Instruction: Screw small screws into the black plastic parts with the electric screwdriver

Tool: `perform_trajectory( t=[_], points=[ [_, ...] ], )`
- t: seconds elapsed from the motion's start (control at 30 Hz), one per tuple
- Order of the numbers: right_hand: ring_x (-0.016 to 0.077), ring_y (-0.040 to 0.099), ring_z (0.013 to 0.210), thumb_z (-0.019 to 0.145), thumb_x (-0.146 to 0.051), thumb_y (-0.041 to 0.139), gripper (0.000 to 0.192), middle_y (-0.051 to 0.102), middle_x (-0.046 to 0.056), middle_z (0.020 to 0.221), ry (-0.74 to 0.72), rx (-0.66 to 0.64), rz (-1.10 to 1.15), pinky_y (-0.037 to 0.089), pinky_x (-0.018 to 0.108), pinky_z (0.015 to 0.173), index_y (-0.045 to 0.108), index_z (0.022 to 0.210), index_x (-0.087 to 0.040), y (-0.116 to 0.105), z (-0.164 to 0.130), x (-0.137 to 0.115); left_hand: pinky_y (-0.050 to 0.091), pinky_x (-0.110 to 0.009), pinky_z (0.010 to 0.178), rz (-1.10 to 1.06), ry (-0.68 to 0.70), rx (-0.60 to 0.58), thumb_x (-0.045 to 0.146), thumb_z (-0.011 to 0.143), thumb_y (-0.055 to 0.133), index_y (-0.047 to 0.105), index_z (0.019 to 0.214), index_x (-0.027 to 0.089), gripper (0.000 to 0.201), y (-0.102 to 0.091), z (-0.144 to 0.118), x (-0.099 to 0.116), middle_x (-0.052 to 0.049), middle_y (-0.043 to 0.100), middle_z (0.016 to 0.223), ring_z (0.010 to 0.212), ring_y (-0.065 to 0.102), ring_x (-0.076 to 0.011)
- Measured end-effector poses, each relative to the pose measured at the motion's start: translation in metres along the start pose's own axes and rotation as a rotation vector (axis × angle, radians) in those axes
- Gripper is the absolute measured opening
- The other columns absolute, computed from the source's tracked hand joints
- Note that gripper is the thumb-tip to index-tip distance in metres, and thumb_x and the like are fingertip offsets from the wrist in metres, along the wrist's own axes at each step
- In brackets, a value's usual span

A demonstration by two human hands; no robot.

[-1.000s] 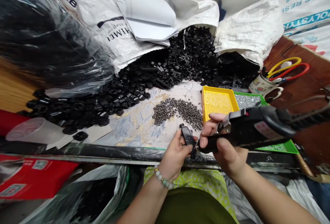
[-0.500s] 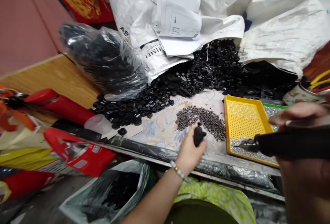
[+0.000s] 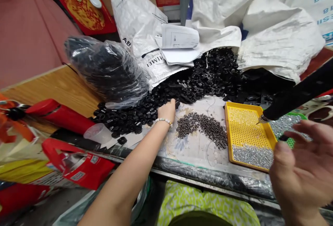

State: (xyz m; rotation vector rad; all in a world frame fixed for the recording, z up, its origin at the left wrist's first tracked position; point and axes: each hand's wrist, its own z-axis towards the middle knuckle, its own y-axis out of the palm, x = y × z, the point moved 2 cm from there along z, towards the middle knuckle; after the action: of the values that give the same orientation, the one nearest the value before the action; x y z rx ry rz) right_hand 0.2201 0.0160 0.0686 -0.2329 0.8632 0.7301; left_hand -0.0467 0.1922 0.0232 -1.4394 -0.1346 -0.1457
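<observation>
Black plastic parts (image 3: 145, 111) heaped mid-table – left hand (image 3: 167, 110) reaches into the pile's near edge, fingers curled down, can't tell if gripping any. Right hand (image 3: 301, 170) near cam, fingers spread & loose, w/ a black power tool (image 3: 299, 96) hanging tip-down just above the yellow tray (image 3: 247, 130).

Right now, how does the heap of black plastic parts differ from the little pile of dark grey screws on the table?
The heap of black plastic parts is large and spills out of the white woven sack; the pile of dark grey screws is small and lies apart on the bare tabletop. The parts are chunky and black, the screws tiny and grey. The left hand reaches into the parts; no hand touches the screws. Both lie loose.
</observation>
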Motion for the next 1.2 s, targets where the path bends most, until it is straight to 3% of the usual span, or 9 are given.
perform_trajectory(
  t=[0.07,0.17,0.27,0.47,0.57,0.7,0.87,1.03,1.2],
  points=[
    [0.0269,0.053,0.102,0.066,-0.02,0.065,0.055,0.05,0.011,0.113,-0.117,-0.235,-0.035,0.046,0.049,0.082,0.052,0.12,-0.024,0.016,-0.018,-0.007,0.045,-0.039,0.075,0.022,-0.007,0.01,0.027,0.082,0.048,0.045,0.112,0.019,0.032,-0.001,-0.009,-0.006,-0.014,0.064,0.098,0.091,0.061,-0.0299],
    [0.0231,0.049,0.106,0.077,-0.012,0.054,0.047,0.048,0.011,0.115,-0.14,-0.614,-0.087,0.045,0.044,0.087,0.045,0.122,-0.021,0.043,-0.045,-0.011,0.046,-0.039,0.074,0.022,-0.001,0.0,0.031,0.082,0.048,0.044,0.113,0.021,0.033,-0.004,-0.021,-0.017,-0.012,0.064,0.099,0.09,0.061,-0.0301],
    [0.0197,0.049,0.107,0.081,-0.012,0.049,0.036,0.049,0.011,0.113,-0.128,-0.809,-0.088,0.044,0.037,0.089,0.047,0.117,-0.018,0.06,-0.061,-0.008,0.046,-0.038,0.074,-0.024,0.013,-0.042,0.032,0.079,0.053,0.049,0.106,0.021,0.03,-0.006,-0.027,-0.025,-0.011,0.066,0.093,0.087,0.062,-0.0294],
    [0.0168,0.051,0.1,0.084,-0.013,0.046,0.025,0.052,0.009,0.106,-0.067,-0.922,-0.067,0.045,0.032,0.085,0.051,0.109,-0.018,0.065,-0.071,0.004,0.042,-0.04,0.082,-0.307,-0.043,-0.047,0.03,0.071,0.062,0.052,0.101,0.022,0.033,-0.003,-0.032,-0.033,-0.007,0.064,0.085,0.09,0.059,-0.0275],
    [0.0154,0.053,0.095,0.085,-0.014,0.046,0.022,0.054,0.008,0.102,-0.011,-0.939,-0.067,0.047,0.03,0.082,0.052,0.105,-0.019,0.069,-0.075,0.007,0.044,-0.034,0.073,-0.578,-0.089,-0.048,0.031,0.072,0.061,0.049,0.097,0.021,0.03,-0.004,-0.046,-0.027,-0.004,0.059,0.082,0.076,0.059,-0.0205],
    [0.0165,0.055,0.095,0.084,-0.016,0.048,0.028,0.054,0.009,0.105,-0.052,-0.903,-0.084,0.05,0.031,0.082,0.05,0.112,-0.019,0.076,-0.08,0.007,0.041,-0.022,0.05,-1.02,-0.143,-0.169,0.046,0.08,0.048,0.042,0.099,0.018,0.034,-0.005,-0.09,0.0,-0.001,0.053,0.082,0.051,0.047,-0.0068],
    [0.0176,0.055,0.098,0.084,-0.016,0.048,0.035,0.053,0.01,0.109,-0.155,-0.967,-0.082,0.05,0.033,0.082,0.046,0.119,-0.021,0.074,-0.087,0.011,0.039,-0.018,0.048,-1.381,-0.222,-0.353,0.044,0.082,0.049,0.045,0.098,0.014,0.034,0.004,-0.148,0.04,0.001,0.05,0.076,0.051,0.042,-0.0036],
    [0.0104,0.052,0.069,0.083,-0.015,0.049,0.032,0.051,0.007,0.1,0.02,-0.929,-0.073,0.049,0.026,0.064,0.048,0.114,-0.02,0.054,-0.08,0.019,0.048,-0.022,0.072,-1.805,-0.327,-0.416,0.027,0.086,0.047,0.041,0.116,0.019,0.032,0.006,-0.171,0.053,-0.006,0.056,0.107,0.08,0.058,-0.0093],
    [0.0119,0.055,0.081,0.083,-0.01,0.048,0.039,0.052,0.008,0.105,-0.046,-0.991,-0.075,0.05,0.026,0.073,0.045,0.119,-0.021,0.044,-0.081,0.014,0.037,-0.025,0.1,-1.656,-0.239,-0.363,0.012,0.081,0.05,0.026,0.133,0.022,0.057,0.008,-0.18,0.052,-0.008,0.045,0.135,0.115,0.05,-0.0131]
  ],
)
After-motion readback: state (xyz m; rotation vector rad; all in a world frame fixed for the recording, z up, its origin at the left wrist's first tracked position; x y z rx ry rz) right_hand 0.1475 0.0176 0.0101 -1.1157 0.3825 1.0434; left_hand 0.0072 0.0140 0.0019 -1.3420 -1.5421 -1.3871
